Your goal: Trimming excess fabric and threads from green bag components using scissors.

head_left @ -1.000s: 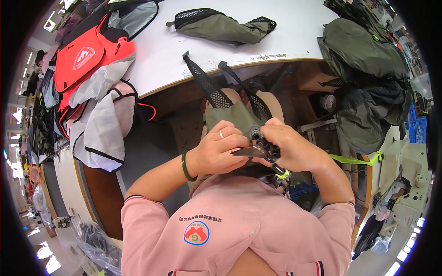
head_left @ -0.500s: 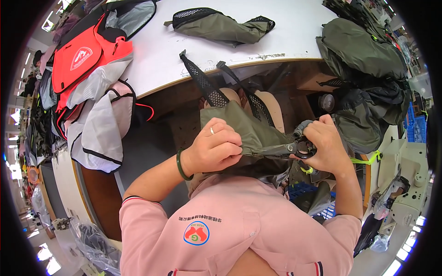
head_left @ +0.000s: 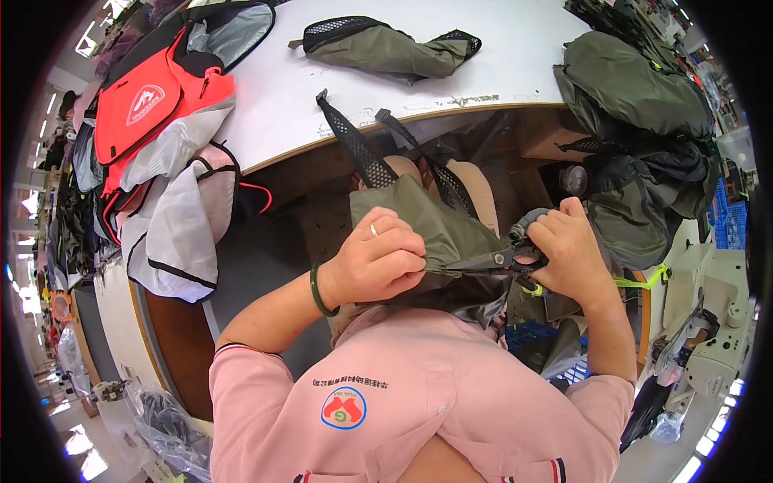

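My left hand (head_left: 377,256) pinches the edge of an olive-green fabric piece (head_left: 423,213), which looks like part of a bag, over my lap. Two black mesh straps (head_left: 366,157) run from it towards the table. In my right hand (head_left: 570,248) is a pair of dark-handled scissors (head_left: 493,262), fingers in the loops. Its blades point left along the fabric edge, their tips close to my left fingertips. Exactly where the blades meet the cloth is hard to make out.
On the white table (head_left: 515,48) ahead lies another olive piece with mesh (head_left: 390,50). Red and grey bags (head_left: 141,113) are heaped at the left. Olive fabric (head_left: 632,88) is piled at the right, above a sewing machine (head_left: 717,322). A blue basket (head_left: 576,370) stands low beside me.
The scissors have shifted slightly, and their lower handle loop shows more clearly below my right fingers. My left hand keeps its pinch on the fabric with hardly any movement.
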A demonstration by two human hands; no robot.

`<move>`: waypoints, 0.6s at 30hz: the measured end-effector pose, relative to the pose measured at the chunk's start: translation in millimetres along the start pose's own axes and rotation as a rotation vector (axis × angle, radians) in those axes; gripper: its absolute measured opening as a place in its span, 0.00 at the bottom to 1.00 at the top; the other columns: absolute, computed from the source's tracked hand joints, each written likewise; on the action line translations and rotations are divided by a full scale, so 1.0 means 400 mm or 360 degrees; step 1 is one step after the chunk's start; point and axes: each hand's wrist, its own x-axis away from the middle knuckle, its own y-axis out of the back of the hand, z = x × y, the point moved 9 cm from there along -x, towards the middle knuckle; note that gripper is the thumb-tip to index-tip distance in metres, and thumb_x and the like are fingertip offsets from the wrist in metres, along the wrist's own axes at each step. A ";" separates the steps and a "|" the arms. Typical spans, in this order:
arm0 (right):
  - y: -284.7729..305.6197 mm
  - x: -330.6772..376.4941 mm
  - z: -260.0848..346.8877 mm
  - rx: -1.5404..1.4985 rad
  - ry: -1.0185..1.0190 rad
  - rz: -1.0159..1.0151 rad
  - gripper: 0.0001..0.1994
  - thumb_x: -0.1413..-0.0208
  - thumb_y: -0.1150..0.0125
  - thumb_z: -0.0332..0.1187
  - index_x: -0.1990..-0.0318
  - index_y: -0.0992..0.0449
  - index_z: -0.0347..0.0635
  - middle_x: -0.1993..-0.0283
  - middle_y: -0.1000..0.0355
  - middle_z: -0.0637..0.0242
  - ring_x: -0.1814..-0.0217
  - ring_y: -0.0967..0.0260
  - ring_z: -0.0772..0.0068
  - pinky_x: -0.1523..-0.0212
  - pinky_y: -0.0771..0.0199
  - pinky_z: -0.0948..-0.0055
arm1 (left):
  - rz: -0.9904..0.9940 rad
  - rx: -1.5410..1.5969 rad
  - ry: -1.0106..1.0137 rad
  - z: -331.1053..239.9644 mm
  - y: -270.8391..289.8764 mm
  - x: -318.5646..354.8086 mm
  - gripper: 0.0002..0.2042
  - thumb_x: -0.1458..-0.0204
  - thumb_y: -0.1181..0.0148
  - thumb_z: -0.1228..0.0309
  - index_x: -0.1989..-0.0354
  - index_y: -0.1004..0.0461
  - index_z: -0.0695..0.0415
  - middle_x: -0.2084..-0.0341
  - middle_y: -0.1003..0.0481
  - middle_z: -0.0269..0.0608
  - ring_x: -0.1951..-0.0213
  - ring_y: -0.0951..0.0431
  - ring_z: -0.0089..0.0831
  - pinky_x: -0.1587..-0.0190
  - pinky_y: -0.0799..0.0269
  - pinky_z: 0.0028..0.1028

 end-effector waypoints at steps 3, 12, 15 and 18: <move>0.001 0.006 -0.004 -0.0026 -0.0026 0.0009 0.20 0.69 0.23 0.37 0.74 0.31 0.44 0.77 0.34 0.67 0.73 0.36 0.61 0.61 0.42 0.65 | -0.0007 0.0002 0.0017 0.001 0.001 -0.001 0.14 0.64 0.31 0.82 0.70 0.27 0.54 0.68 0.25 0.34 0.68 0.26 0.34 0.64 0.32 0.34; -0.021 0.048 -0.079 -0.0522 -0.0527 0.0110 0.24 0.72 0.19 0.43 0.74 0.31 0.43 0.78 0.34 0.67 0.72 0.40 0.61 0.61 0.42 0.66 | 0.0112 0.0360 0.0405 0.057 -0.010 0.003 0.13 0.61 0.32 0.83 0.69 0.29 0.55 0.70 0.26 0.36 0.69 0.26 0.32 0.67 0.31 0.27; -0.011 0.038 -0.068 -0.0483 -0.0486 0.0165 0.27 0.73 0.20 0.46 0.74 0.32 0.41 0.76 0.36 0.66 0.70 0.41 0.60 0.59 0.43 0.65 | 0.0205 0.0794 0.1036 0.117 -0.037 0.029 0.09 0.55 0.34 0.80 0.67 0.27 0.57 0.70 0.25 0.33 0.67 0.26 0.24 0.64 0.31 0.23; -0.010 0.036 -0.057 -0.0386 -0.0384 0.0194 0.28 0.72 0.21 0.50 0.72 0.31 0.41 0.76 0.36 0.67 0.70 0.39 0.60 0.57 0.44 0.65 | 0.0348 0.1432 0.1801 0.160 -0.093 0.092 0.06 0.49 0.37 0.77 0.62 0.23 0.59 0.69 0.24 0.30 0.64 0.27 0.17 0.60 0.31 0.19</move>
